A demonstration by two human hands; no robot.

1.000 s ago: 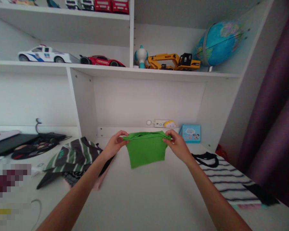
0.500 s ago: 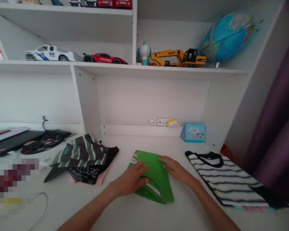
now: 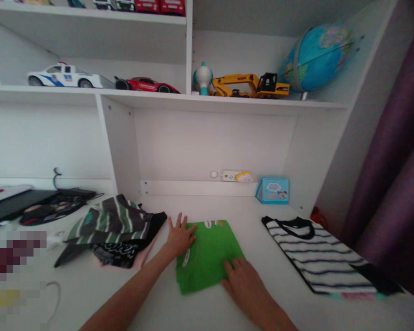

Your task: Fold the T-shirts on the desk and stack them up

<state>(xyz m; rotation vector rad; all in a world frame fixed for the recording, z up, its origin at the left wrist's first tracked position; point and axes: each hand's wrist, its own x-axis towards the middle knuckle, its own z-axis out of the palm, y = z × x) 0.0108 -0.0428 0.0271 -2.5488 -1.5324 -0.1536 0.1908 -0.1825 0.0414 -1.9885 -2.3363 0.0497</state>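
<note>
A bright green folded shirt (image 3: 209, 257) lies flat on the white desk between my hands. My left hand (image 3: 180, 236) has its fingers spread and touches the shirt's upper left edge. On its lower right part rests my right hand (image 3: 239, 280), palm down with fingers stretched out. A white label strip shows near the shirt's left side, and small printed patches sit at its top edge. To the right lies a folded white shirt with dark stripes (image 3: 320, 253). Left of my hands is a heap of clothes topped by a green and grey striped garment (image 3: 113, 220).
A blue desk calendar (image 3: 273, 191) stands at the back near a power strip (image 3: 229, 175). The shelf above holds a toy excavator (image 3: 251, 85), a globe (image 3: 319, 59) and toy cars (image 3: 146, 85). Cables and a dark flat device (image 3: 17, 204) lie at the far left.
The green shirt has been turned, so its label strip now faces left and its patches are at the top. My left hand moved up and left; my right hand came down toward me.
</note>
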